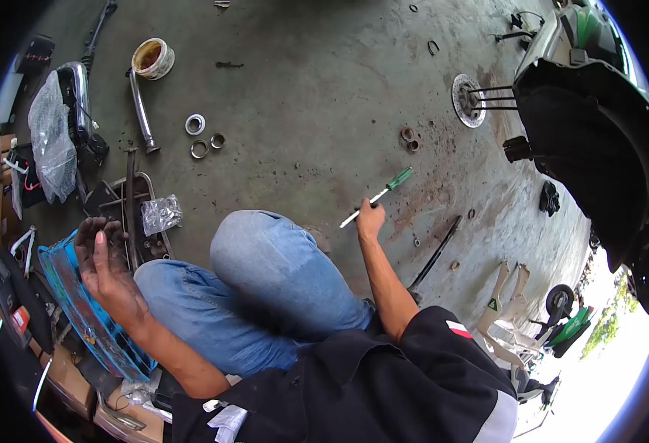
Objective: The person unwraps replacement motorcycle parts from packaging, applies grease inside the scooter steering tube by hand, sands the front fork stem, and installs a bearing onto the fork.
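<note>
Green-handled, metal-shafted screwdriver [396, 180] lies in my right hand [371, 219], which grips its shaft, while my grimy left hand [110, 273] hovers loosely spread near a blue slatted plastic basket [64, 257].

1. A black, collared, short-sleeved fabric shirt [324, 402] was worn on top.
2. A small rectangular red-and-white patch [459, 329] marked its right sleeve [431, 317], and a light grey fabric panel [494, 422] showed lower on that side.
3. Below were faded blue denim jeans [195, 317], with darker patches [295, 251] near one knee.
4. The left hand [110, 279], smudged with grime, and the right hand [371, 219] were bare.
</note>
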A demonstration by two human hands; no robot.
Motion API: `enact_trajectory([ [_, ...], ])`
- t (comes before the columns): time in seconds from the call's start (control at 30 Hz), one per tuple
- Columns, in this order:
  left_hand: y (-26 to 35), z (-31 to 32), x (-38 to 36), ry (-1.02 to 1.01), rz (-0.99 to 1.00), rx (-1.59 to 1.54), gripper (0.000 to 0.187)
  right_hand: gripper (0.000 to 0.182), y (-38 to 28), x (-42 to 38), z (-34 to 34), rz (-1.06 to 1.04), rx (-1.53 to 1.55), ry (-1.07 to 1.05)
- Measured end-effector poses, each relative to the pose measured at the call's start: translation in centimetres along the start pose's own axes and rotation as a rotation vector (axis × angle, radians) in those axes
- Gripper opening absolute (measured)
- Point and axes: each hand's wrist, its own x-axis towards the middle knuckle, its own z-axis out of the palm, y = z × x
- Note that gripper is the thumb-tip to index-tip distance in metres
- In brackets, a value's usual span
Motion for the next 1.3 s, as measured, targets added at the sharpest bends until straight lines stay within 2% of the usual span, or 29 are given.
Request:
enact_trajectory([
  [0.03, 1.6, 0.1, -0.5, -0.032, 0.054, 0.04, 0.03, 0.028, 0.1, 1.5, -1.3, 0.198, 0.293, -0.002],
  [0.07, 3.1, -0.2, -0.8, -0.015, 0.12, 0.107, 0.029, 0.024, -3.1, 2.0, -4.5, 0.348, 0.484, -0.014],
  [0.1, 4.2, -1.2, -0.7, 0.053, 0.14, 0.132, 0.029, 0.023, -3.7, 3.1, -7.0, 0.193, 0.351, -0.041],
  [0.13, 5.2, -2.3, -0.6, 0.031, 0.199, 0.127, 0.029, 0.028, -3.8, 4.3, -8.9, 0.159, 0.204, -0.067],
  [0.17, 5.9, -3.3, -0.5, 0.012, 0.259, 0.126, 0.029, 0.03, 1.8, 7.1, -8.5, -0.264, -0.035, 0.137],
  [0.2, 6.4, -4.2, -0.3, 0.075, 0.267, 0.129, 0.029, 0.032, -0.7, 6.7, -10.0, -0.283, -0.051, 0.206],
  [0.23, 6.9, -4.7, 0.0, 0.089, 0.275, 0.109, 0.028, 0.037, -2.5, 7.0, -11.8, -0.145, -0.007, 0.041],
  [0.3, 6.2, -5.5, 1.8, 0.084, 0.27, 0.097, 0.026, 0.043, -8.1, 5.4, -13.1, -0.291, 0.054, -0.055],
  [0.33, 5.3, -4.8, 2.9, 0.099, 0.231, 0.132, 0.023, 0.046, -10.6, 3.7, -12.8, -0.389, 0.013, -0.032],
  [0.37, 4.2, -4.3, 3.9, 0.105, 0.134, 0.184, 0.02, 0.041, -11.4, 3.4, -12.7, -0.364, 0.037, -0.2],
  [0.4, 1.7, -4.3, 5.0, 0.065, 0.103, 0.231, 0.019, 0.043, -9.9, 4.3, -11.9, -0.116, 0.062, -0.468],
  [0.43, -1.0, -4.4, 5.9, 0.019, 0.07, 0.274, 0.018, 0.046, -9.8, 2.7, -10.5, -0.363, 0.023, -0.388],
  [0.53, -6.8, -3.5, 6.6, -0.134, -0.103, 0.211, 0.023, 0.04, -5.0, 0.7, -7.9, -0.504, -0.248, -0.523],
  [0.57, -7.4, -2.6, 6.2, -0.157, -0.024, 0.484, 0.026, 0.038, -4.8, -0.6, -7.7, -0.563, -0.296, -0.546],
  [0.6, -8.3, -1.9, 6.1, -0.302, 0.067, 0.686, 0.036, 0.036, -5.9, -1.7, -7.5, -0.64, -0.318, -0.563],
  [0.63, -10.9, -1.3, 6.2, -0.451, 0.258, 0.818, 0.046, 0.033, -7.8, -2.5, -7.4, -0.723, -0.334, -0.584],
  [0.67, -13.7, -0.1, 6.3, -0.582, 0.35, 0.862, 0.054, 0.031, -10.2, -2.4, -6.5, -0.818, -0.343, -0.62],
  [0.73, -17.0, 2.9, 5.9, -0.782, 0.77, 1.052, 0.057, 0.026, -16.3, -2.1, -3.4, -1.017, -0.364, -0.746],
  [0.77, -18.1, 2.7, 5.0, -0.79, 0.778, 1.04, 0.057, 0.02, -18.8, -2.2, -2.0, -1.091, -0.424, -0.886],
  [0.83, -19.7, 0.1, 2.3, -0.88, 0.61, 0.81, 0.053, 0.019, -22.9, -3.2, 0.8, -1.298, -0.46, -0.959],
  [0.9, -20.6, -3.4, -0.1, -0.941, 0.43, 0.587, 0.05, 0.019, -26.1, -3.7, 1.7, -1.357, -0.55, -1.05],
  [0.97, -20.9, -6.9, -1.1, -1.005, 0.168, 0.69, 0.041, 0.018, -27.5, -4.2, 2.2, -1.508, -0.428, -1.168],
  [1.03, -20.5, -8.6, -1.7, -1.173, -0.156, 0.953, 0.044, 0.016, -27.0, -3.0, 2.2, -1.462, -0.488, -1.197],
  [1.1, -17.9, -11.6, -3.9, -1.088, -0.249, 0.916, 0.048, 0.009, -23.8, 1.0, 2.7, -1.359, -0.535, -1.079],
  [1.17, -21.8, -17.4, -8.3, -0.879, -0.334, 0.954, 0.05, 0.017, -23.7, 4.4, 1.4, -1.256, -0.625, -1.075],
  [1.2, -20.6, -18.4, -9.6, -0.77, -0.199, 0.953, 0.053, 0.027, -24.5, 5.1, 1.0, -1.07, -0.557, -1.144],
  [1.23, -19.6, -19.0, -11.0, -0.661, -0.07, 0.942, 0.056, 0.027, -25.1, 5.2, 0.8, -1.066, -0.558, -1.132],
  [1.27, -18.4, -18.3, -11.3, -0.67, -0.059, 0.937, 0.056, 0.026, -26.2, 5.1, 0.8, -1.344, -0.567, -0.987],
  [1.3, -17.2, -17.4, -11.3, -0.54, -0.104, 0.918, 0.058, 0.025, -29.0, 4.1, 0.5, -1.614, -0.571, -0.82],
])
